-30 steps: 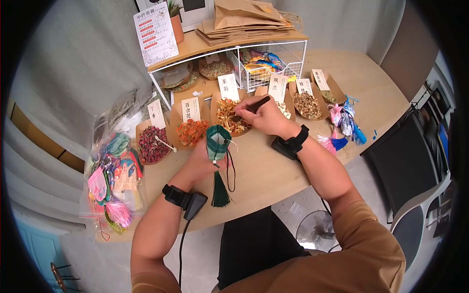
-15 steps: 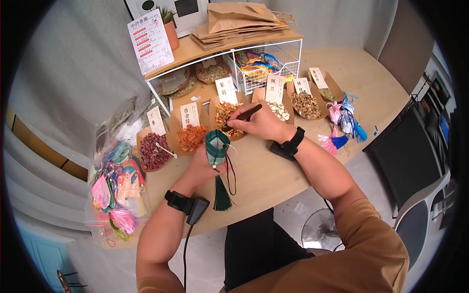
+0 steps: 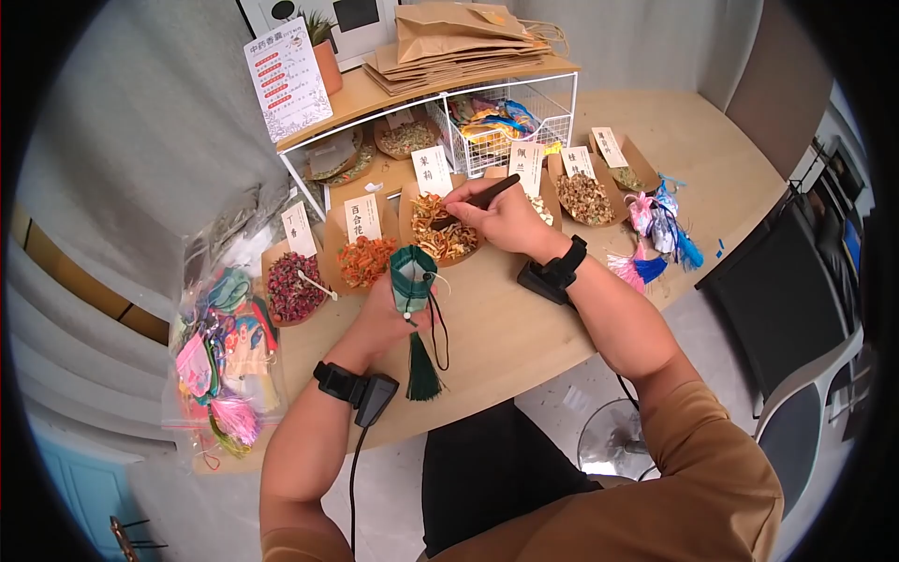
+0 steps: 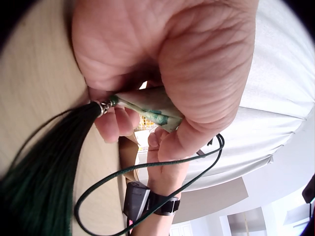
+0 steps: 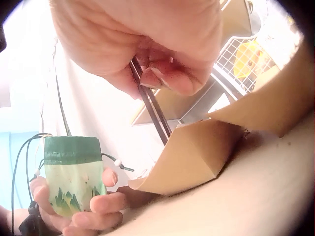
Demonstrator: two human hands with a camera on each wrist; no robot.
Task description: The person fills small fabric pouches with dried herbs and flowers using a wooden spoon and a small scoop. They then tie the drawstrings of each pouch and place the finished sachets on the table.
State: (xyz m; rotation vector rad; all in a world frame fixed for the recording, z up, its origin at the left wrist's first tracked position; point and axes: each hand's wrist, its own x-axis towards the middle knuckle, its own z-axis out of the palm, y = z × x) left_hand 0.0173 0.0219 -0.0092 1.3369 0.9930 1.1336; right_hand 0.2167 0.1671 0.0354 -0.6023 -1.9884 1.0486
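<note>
My left hand (image 3: 386, 314) grips a small green drawstring pouch (image 3: 411, 278) upright above the wooden table (image 3: 524, 328); its dark green tassel (image 3: 423, 370) and cord hang below. The pouch (image 5: 73, 179) shows a green rim and leaf print in the right wrist view, and its tassel (image 4: 47, 172) fills the lower left of the left wrist view. My right hand (image 3: 501, 215) pinches a dark wooden spoon (image 3: 478, 201), whose tip dips into a kraft paper tray of yellow-orange dried petals (image 3: 442, 236). The spoon handle (image 5: 150, 105) runs down behind the tray wall (image 5: 192, 155).
More labelled kraft trays hold dried red buds (image 3: 290, 281), orange petals (image 3: 363, 258) and brown herbs (image 3: 585, 195). A white wire rack (image 3: 496, 112) with paper bags (image 3: 464, 37) stands behind. Finished sachets lie at right (image 3: 655, 234); a plastic bag of pouches lies at left (image 3: 220, 356).
The right hand has shifted slightly back over the petal tray with the spoon, its handle now pointing more to the right. The left hand keeps the pouch in nearly the same place.
</note>
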